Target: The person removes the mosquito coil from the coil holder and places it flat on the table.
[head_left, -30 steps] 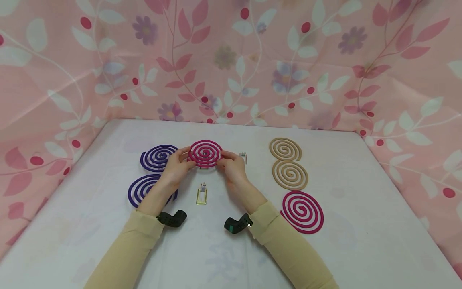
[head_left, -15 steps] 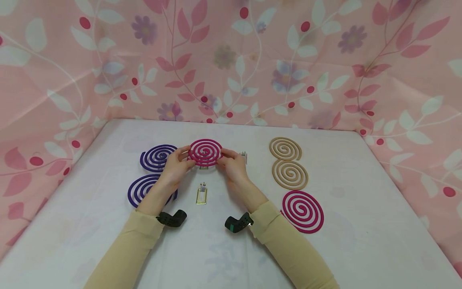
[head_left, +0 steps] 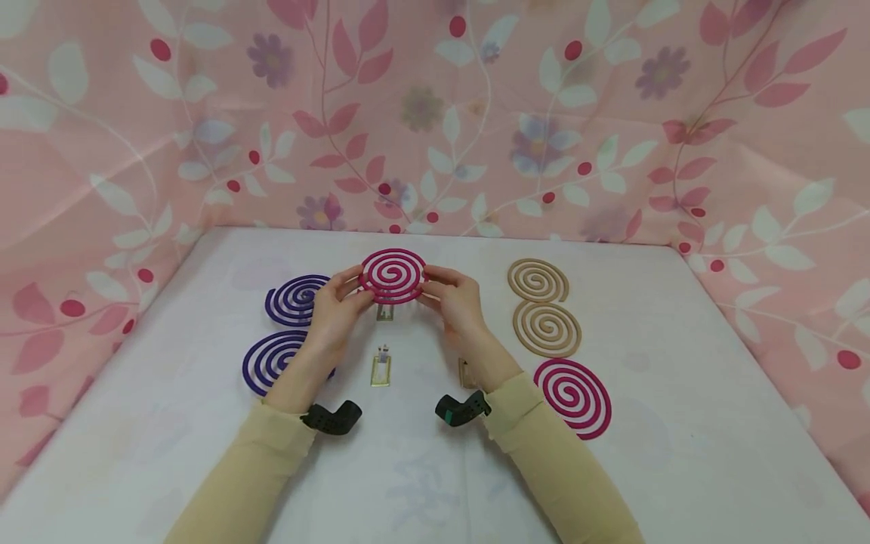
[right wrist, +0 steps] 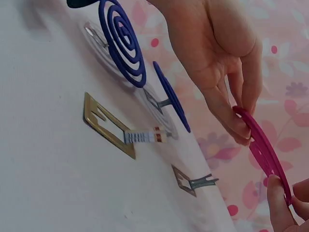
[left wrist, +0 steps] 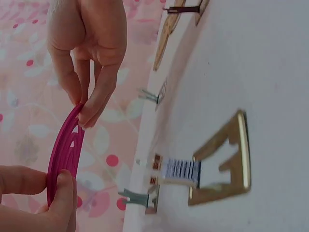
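Backdrop (head_left: 435,113), table (head_left: 693,423), one magenta coil (head_left: 393,273) held aloft

Above the table, the coil's left rim is pinched between thumb and fingers by the left hand (head_left: 333,310); its right rim is likewise pinched by the right hand (head_left: 462,302). Two purple coils (head_left: 299,300) are placed at left; two tan coils (head_left: 546,327) and one second magenta coil (head_left: 569,391), at right. Four small metal stands (left wrist: 183,170) are seen from the left wrist.

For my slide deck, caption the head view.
Left hand and right hand hold a flat magenta spiral coil above a white table, with two tan spiral coils farther right.
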{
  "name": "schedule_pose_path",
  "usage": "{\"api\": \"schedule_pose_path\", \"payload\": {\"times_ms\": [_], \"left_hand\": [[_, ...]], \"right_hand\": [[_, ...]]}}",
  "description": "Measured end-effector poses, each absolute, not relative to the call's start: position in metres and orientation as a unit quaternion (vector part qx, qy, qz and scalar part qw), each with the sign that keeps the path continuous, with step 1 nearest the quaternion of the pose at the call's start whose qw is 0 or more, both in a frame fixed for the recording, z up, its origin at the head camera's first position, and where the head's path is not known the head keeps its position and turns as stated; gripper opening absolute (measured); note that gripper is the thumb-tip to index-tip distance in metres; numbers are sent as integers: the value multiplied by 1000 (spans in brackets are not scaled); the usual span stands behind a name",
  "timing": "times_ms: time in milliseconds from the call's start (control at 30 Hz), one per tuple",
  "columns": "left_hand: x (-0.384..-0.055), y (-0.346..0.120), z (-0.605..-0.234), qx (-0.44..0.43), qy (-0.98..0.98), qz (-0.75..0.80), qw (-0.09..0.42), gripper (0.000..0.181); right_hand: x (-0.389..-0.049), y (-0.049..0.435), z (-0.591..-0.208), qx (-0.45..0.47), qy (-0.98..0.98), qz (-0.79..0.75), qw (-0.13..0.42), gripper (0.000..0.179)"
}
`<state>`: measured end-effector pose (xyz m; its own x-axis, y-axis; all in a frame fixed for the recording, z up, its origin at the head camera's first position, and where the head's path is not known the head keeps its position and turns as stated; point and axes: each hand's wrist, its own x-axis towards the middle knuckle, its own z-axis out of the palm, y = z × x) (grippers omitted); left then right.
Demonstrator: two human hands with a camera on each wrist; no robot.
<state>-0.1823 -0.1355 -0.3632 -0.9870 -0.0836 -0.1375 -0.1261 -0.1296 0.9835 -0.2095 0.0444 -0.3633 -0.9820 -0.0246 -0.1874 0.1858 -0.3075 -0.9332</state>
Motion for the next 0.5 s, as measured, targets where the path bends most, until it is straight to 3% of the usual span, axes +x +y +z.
{"api": "schedule_pose_path", "payload": {"times_ms": [200, 500], "left_hand": [[-174, -112, -347, -70, 606, 792, -23, 50], [-168, -63, -329, -41, 539, 841, -19, 45]], "right_hand": [[-213, 75, -344, 29, 583, -809, 68, 30], [-204, 136, -325, 28, 607, -792, 68, 34]]}}
